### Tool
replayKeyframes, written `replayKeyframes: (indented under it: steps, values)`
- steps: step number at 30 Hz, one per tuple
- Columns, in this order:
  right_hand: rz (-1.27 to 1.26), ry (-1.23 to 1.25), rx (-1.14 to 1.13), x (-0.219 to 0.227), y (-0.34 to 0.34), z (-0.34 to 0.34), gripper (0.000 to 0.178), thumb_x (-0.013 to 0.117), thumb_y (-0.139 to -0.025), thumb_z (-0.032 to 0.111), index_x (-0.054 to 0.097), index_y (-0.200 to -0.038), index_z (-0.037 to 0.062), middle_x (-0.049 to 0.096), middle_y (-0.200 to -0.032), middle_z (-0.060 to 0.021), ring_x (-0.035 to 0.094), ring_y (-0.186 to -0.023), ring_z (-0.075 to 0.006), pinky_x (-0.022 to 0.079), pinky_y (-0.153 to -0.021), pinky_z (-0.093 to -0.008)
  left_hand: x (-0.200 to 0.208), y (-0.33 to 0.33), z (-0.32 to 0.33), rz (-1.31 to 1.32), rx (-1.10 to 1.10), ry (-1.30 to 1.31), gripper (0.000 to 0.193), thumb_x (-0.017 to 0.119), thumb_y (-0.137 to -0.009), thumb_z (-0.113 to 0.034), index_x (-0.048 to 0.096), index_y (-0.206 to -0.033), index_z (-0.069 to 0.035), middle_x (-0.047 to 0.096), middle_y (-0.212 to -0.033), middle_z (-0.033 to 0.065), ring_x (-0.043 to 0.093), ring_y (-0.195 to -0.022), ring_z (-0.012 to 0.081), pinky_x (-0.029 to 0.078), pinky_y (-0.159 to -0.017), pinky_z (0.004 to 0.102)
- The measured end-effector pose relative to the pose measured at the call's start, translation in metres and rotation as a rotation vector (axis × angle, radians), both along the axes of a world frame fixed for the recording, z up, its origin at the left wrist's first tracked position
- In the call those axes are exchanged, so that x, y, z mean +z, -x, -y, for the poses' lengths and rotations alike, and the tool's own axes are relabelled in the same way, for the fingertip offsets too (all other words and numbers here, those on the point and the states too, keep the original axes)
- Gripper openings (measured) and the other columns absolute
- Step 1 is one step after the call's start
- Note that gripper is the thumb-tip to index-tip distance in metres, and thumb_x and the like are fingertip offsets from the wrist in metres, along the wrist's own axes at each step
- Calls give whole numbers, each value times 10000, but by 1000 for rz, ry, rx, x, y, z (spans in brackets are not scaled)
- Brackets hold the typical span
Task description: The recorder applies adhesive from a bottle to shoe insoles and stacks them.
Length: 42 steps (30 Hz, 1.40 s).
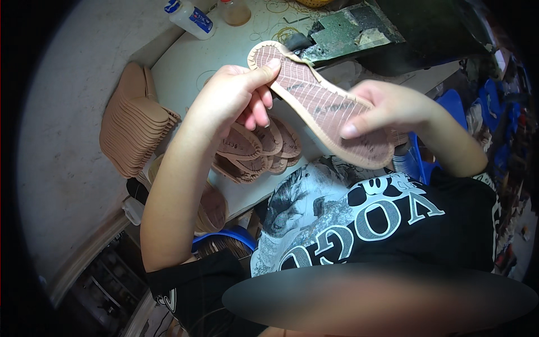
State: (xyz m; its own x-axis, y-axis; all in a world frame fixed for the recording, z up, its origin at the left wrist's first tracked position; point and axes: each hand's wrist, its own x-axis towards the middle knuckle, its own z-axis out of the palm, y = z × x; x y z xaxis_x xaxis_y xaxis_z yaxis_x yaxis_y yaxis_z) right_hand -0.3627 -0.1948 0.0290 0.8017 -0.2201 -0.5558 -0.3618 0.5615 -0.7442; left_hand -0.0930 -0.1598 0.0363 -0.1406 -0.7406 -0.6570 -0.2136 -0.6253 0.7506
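Note:
Above the table I hold a shoe insole (311, 92) slantwise, its narrow heel end up to the left and its wide toe end down to the right. Its brown underside has pale grid lines and dark handwritten marks, with a tan folded rim around it. My left hand (233, 95) pinches the heel end, thumb on the underside. Around the wide part my right hand (390, 106) is closed, thumb across the face and fingers hidden behind. Along the upper edge, part of the tan rim strip (306, 63) stands loose. Below my left hand lie several similar insoles (238, 143), overlapping.
A tall stack of tan insoles (135, 123) leans by the wall at left. At the back stand a white bottle with a blue cap (190, 19) and a jar (234, 12). A dark green machine plate (353, 33) is beyond the insole. Blue bins (452, 106) are at right.

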Motion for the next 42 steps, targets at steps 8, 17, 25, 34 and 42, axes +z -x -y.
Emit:
replayKeyframes:
  steps: [8, 17, 25, 34, 42]
  values:
    - [198, 3, -443, -16, 6, -33, 277, 720, -911, 186, 701, -1045, -56, 730, -969, -99, 673, -819, -96, 531, -752, -229, 1, -13, 6, 95, 32, 151, 532, 644, -944, -461, 596, -597, -60, 513, -469, -10, 334, -321, 57, 240, -350, 220]
    - [406, -184, -541, -23, -81, -52, 346, 707, -932, 233, 686, -1104, -65, 725, -1001, -98, 686, -865, -127, 545, -790, -253, -12, -44, 9, -64, 227, 285, 371, 601, -985, -385, 632, -810, -60, 599, -615, 12, 504, -462, 74, 408, -453, 207]
    - [241, 701, -273, 2, -89, -56, 304, 774, -876, 231, 667, -1049, 4, 708, -917, -36, 645, -881, -84, 525, -734, -240, -21, -4, -88, -420, 713, 680, 279, 543, -1018, -234, 612, -1107, 22, 672, -941, 82, 657, -802, 128, 535, -714, 270]
    - [181, 1832, -4, 32, -83, -31, 150, 698, -857, 180, 651, -836, 39, 656, -745, -92, 661, -704, -259, 538, -632, -347, -9, 32, -97, -45, 590, 783, 337, 539, -1040, -275, 631, -1077, 48, 660, -983, 60, 585, -856, 84, 482, -777, 253]
    - [25, 2011, 432, 47, -86, -20, 134, 671, -761, 151, 584, -742, 51, 625, -716, -86, 653, -685, -258, 529, -618, -363, -8, 42, -86, 26, 527, 840, 299, 531, -1031, -197, 619, -1127, 72, 658, -1033, 74, 596, -918, 95, 484, -817, 256]
